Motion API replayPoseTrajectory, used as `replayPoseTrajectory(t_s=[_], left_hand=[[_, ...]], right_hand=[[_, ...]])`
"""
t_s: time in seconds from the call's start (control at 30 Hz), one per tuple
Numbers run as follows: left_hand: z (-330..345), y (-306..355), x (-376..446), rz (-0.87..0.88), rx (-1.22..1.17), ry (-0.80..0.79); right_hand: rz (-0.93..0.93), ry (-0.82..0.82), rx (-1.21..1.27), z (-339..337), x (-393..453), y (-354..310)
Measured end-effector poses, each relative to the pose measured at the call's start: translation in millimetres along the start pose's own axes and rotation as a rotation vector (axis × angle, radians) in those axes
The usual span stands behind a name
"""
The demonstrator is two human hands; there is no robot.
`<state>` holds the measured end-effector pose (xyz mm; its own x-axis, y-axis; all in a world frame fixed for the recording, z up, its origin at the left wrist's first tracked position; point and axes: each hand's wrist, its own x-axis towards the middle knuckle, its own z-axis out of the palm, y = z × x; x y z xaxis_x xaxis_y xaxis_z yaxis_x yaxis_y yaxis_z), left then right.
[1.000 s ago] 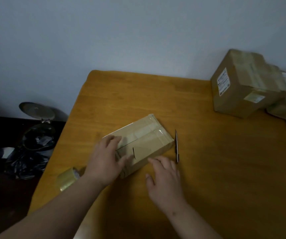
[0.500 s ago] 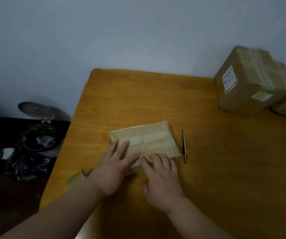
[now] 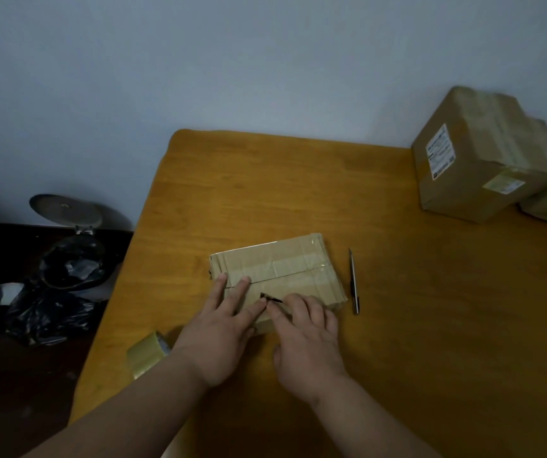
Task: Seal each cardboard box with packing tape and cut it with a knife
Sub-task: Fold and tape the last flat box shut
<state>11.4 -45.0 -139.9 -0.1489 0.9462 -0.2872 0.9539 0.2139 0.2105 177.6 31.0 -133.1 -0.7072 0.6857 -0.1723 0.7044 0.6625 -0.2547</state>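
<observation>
- The small cardboard box (image 3: 275, 272) is laid flat mid-table (image 3: 397, 325).
- Left hand (image 3: 222, 328) and right hand (image 3: 308, 338) are pressed open-palmed on its near edge, nothing gripped.
- The knife (image 3: 354, 281) is left just right of it, tape roll (image 3: 146, 353) by the left wrist.

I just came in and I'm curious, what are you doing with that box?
A person is pressing both hands flat on a small box in the middle of the table, the left hand and the right hand side by side on its near part. Shiny tape already runs across the top. The tape roll sits by the left arm near the table edge, and the knife lies untouched just right of the box. A bigger taped box waits in the far right corner.
</observation>
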Motion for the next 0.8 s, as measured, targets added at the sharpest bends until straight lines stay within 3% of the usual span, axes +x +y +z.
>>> replayPoseTrajectory(t_s=[0.27,0.6,0.7,0.8], left_hand=[[-2,-8,-4,0.038,-0.041,-0.019],[-23,-11,8,0.023,-0.031,-0.092],[-41,-8,9,0.012,-0.185,-0.056],[-60,-15,3,-0.174,-0.617,0.160]], right_hand=[[0.011,0.069,0.134,-5,-5,15],[0.028,0.078,0.052,-8,-10,4],[0.022,0.089,0.026,-8,-14,2],[0.010,0.103,0.043,-13,-13,4]])
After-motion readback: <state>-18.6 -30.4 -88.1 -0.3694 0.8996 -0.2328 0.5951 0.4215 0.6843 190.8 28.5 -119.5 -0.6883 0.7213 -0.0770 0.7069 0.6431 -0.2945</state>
